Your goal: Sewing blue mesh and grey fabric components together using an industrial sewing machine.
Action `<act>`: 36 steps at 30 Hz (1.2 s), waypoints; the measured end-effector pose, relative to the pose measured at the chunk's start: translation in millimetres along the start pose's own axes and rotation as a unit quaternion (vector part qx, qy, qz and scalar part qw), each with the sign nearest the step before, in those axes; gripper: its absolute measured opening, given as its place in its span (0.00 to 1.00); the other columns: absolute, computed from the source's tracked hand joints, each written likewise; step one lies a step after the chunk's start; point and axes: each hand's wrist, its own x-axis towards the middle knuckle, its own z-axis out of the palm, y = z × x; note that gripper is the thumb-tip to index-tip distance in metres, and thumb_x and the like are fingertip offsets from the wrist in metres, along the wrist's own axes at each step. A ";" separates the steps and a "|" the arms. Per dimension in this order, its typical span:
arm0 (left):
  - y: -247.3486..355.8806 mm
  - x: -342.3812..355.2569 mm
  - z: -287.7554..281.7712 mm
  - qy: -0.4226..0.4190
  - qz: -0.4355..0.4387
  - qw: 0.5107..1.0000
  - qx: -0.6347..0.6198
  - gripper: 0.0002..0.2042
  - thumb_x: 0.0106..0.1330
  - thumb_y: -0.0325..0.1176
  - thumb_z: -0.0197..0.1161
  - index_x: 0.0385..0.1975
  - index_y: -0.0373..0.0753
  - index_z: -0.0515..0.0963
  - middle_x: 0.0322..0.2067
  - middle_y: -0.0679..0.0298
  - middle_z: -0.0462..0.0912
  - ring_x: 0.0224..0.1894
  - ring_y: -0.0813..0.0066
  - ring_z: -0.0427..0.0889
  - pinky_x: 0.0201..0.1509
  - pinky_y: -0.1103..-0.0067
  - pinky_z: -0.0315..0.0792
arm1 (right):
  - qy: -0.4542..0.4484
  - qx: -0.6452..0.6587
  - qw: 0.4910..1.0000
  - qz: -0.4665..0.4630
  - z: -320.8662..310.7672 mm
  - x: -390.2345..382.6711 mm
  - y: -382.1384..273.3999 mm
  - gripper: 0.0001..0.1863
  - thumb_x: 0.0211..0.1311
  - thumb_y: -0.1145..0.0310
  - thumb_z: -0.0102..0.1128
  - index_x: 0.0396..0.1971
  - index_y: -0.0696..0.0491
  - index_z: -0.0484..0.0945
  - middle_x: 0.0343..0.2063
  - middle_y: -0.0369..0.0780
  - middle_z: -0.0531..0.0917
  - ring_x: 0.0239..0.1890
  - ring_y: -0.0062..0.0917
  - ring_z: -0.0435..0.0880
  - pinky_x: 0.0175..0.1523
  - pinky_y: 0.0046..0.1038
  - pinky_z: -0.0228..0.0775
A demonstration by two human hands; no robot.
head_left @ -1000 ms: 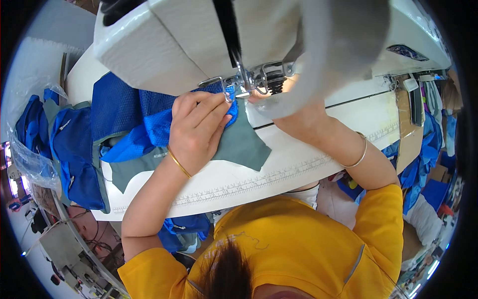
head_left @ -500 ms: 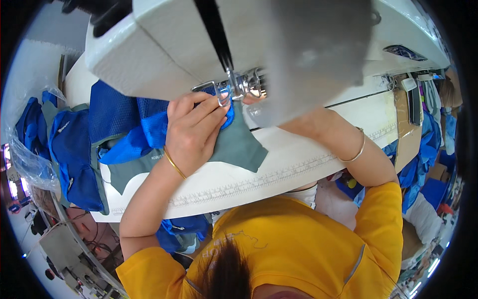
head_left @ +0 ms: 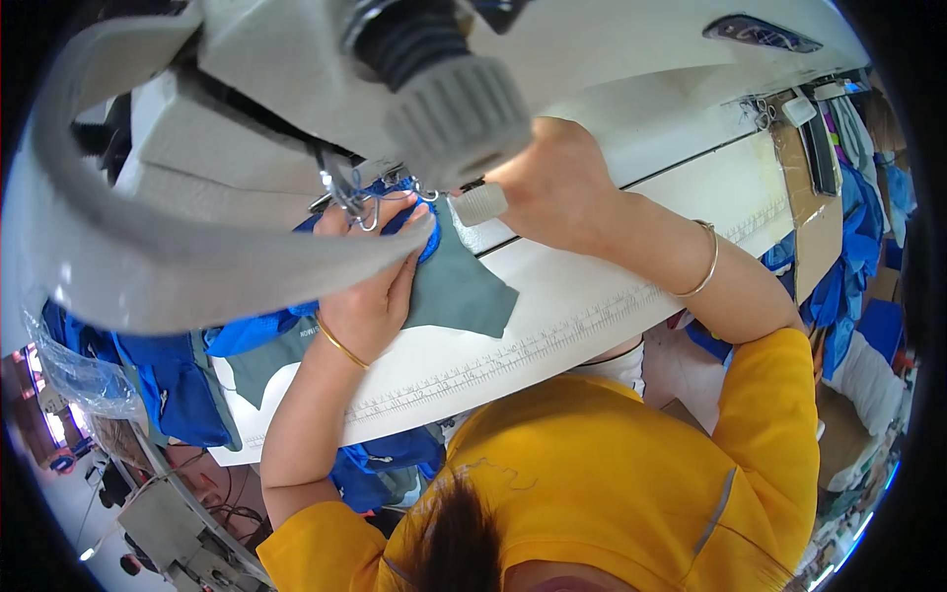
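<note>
My left hand (head_left: 367, 301) lies on a grey fabric piece (head_left: 456, 286) with a bright blue edge, close to the sewing machine's presser foot and needle area (head_left: 367, 209). Its fingers stretch over the cloth, pressing it to the bed, and a curved white machine part hides some of the hand. Beyond the foot, my right hand (head_left: 560, 185) is bent beside the machine head's ribbed grey knob (head_left: 462, 113). Its fingertips are hidden behind the knob and a smaller white one, so what they touch cannot be seen. Blue fabric (head_left: 252, 331) continues left of my left hand.
The white table (head_left: 582, 296) has a printed ruler scale along its near edge. Blue and grey sewn pieces (head_left: 173, 380) hang at the left beside clear plastic (head_left: 89, 370). Cardboard (head_left: 817, 232) and more blue cloth (head_left: 848, 257) are at the right; small scissors (head_left: 764, 113) lie at the far right.
The view has shifted, so the machine head's knob and curved white part now show. My right hand, mostly hidden before, is visible by the knob. My left hand stays on the cloth.
</note>
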 end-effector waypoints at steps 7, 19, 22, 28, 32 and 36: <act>-1.4 2.1 -1.7 -0.001 0.003 1.000 -0.009 0.11 0.56 0.21 0.72 0.40 0.36 0.87 0.42 0.53 0.86 0.51 0.49 0.80 0.55 0.65 0.73 | -0.002 0.015 1.000 -0.015 3.4 2.8 3.3 0.04 0.47 0.67 0.66 0.18 0.42 0.80 0.21 0.31 0.75 0.26 0.25 0.81 0.25 0.29 0.74; 5.7 -0.2 7.9 0.036 -0.008 0.999 -0.036 0.10 0.56 0.22 0.71 0.38 0.35 0.84 0.47 0.56 0.86 0.44 0.54 0.84 0.48 0.63 0.74 | 0.019 0.026 0.998 -0.058 -1.5 -0.8 10.0 0.03 0.51 0.66 0.66 0.24 0.44 0.80 0.24 0.31 0.77 0.29 0.25 0.81 0.28 0.30 0.74; 5.3 -0.3 10.9 0.042 0.008 0.999 0.005 0.13 0.52 0.23 0.70 0.40 0.36 0.84 0.44 0.63 0.86 0.49 0.64 0.82 0.51 0.68 0.70 | -0.017 0.028 0.999 -0.037 -11.2 2.9 6.2 0.03 0.48 0.69 0.65 0.23 0.45 0.79 0.25 0.32 0.77 0.29 0.27 0.81 0.28 0.31 0.73; 4.1 0.8 13.0 0.041 -0.017 0.999 -0.028 0.12 0.60 0.24 0.69 0.44 0.38 0.84 0.49 0.63 0.87 0.49 0.61 0.83 0.46 0.63 0.66 | -0.022 0.019 0.997 -0.066 -12.9 5.3 11.3 0.03 0.46 0.69 0.64 0.24 0.45 0.80 0.26 0.32 0.78 0.30 0.26 0.81 0.28 0.30 0.74; 3.9 4.2 13.3 0.037 -0.002 0.999 0.029 0.15 0.53 0.23 0.68 0.43 0.37 0.84 0.45 0.63 0.84 0.49 0.64 0.81 0.51 0.69 0.68 | 0.000 0.025 0.997 -0.067 -14.0 6.6 10.9 0.04 0.46 0.68 0.64 0.25 0.43 0.82 0.27 0.31 0.78 0.32 0.25 0.82 0.30 0.29 0.75; 1.5 7.7 10.6 0.046 0.022 0.995 0.084 0.15 0.53 0.23 0.67 0.43 0.38 0.84 0.44 0.62 0.84 0.47 0.63 0.81 0.49 0.70 0.68 | 0.038 -0.056 0.996 -0.059 -6.8 3.2 8.2 0.06 0.48 0.68 0.64 0.29 0.42 0.84 0.27 0.30 0.78 0.32 0.24 0.82 0.31 0.27 0.75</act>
